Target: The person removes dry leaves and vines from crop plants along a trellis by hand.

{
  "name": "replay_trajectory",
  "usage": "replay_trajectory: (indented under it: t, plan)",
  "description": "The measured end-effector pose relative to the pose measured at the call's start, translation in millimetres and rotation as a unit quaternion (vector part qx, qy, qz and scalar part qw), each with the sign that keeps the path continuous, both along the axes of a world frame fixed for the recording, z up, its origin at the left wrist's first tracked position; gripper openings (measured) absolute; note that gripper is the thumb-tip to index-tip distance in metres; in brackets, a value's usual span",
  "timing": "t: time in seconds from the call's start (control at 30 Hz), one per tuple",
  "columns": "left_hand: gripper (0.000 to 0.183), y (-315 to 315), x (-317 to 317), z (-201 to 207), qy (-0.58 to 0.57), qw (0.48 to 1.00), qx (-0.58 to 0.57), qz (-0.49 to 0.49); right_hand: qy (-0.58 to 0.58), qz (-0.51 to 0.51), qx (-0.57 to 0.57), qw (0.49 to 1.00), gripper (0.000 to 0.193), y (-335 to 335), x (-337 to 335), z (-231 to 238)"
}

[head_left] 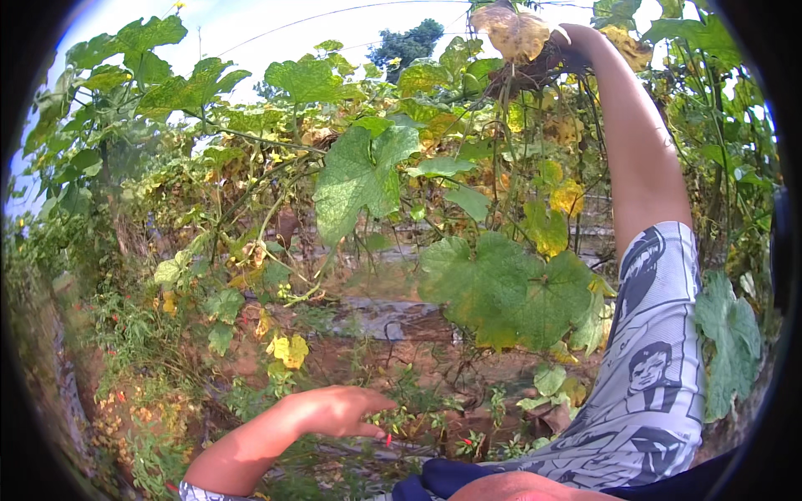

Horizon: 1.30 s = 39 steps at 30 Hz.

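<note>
My right arm stretches up at the right, and my right hand (576, 43) is high among the vines. It touches or is close against a tangle of dry brown stems (530, 73), beside a withered yellow-brown leaf (511, 32). Its fingers are mostly hidden there, so what they grip cannot be made out. Low in front of me, my left hand (347, 411) hangs with thumb and fingers apart and nothing visible between them. Just by its fingertips are small red chilli peppers (388, 439) on low green plants.
Large green leaves (480, 280) hang from the climbing vines in front of me. Yellowed leaves (568, 198) are mixed in. A bent vine stem (267, 142) crosses at left. Grey sheeting (388, 320) lies on brown soil behind. Thin wires (334, 12) run overhead.
</note>
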State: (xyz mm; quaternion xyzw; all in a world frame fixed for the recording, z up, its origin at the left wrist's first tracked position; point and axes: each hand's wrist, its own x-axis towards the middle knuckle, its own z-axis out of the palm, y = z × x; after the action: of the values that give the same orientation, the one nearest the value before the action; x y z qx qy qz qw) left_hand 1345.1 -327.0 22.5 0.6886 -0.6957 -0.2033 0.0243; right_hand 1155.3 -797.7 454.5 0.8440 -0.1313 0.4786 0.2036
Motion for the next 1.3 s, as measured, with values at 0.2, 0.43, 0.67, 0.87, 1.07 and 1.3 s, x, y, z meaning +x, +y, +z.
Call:
replay_trajectory:
  t: [0.2, 0.43, 0.67, 0.87, 1.07, 1.3]
  plan:
    - [0.062, -8.3, 7.0, -4.6, -0.001, 1.000, 0.024, -0.011, -0.039, 0.081, 0.002, 0.996, 0.027, 17.9, 3.9, -23.1]
    - [0.065, -16.5, 24.8, -12.5, 0.009, 0.999, 0.019, -0.025, -0.296, -0.041, -0.139, 0.944, 0.021, 101.1, 7.7, -70.8]
    - [0.065, -17.6, 24.6, -4.1, 0.001, 0.998, 0.027, -0.055, -0.164, -0.023, -0.004, 0.986, 0.027, 88.3, 36.8, -121.7]
    - [0.066, -24.0, 19.5, -1.1, -0.001, 0.997, 0.009, -0.073, -0.156, -0.107, 0.008, 0.982, 0.021, 62.3, 66.5, -84.8]
    - [0.066, -19.4, 10.5, 3.1, 0.016, 0.998, 0.020, -0.065, -0.217, 0.415, 0.265, 0.843, 0.032, 13.9, 66.0, -30.4]
    - [0.067, -10.2, 27.9, -15.8, 0.028, 0.997, 0.008, -0.073, -0.199, -0.151, -0.150, 0.956, 0.025, 38.6, 54.8, -46.8]
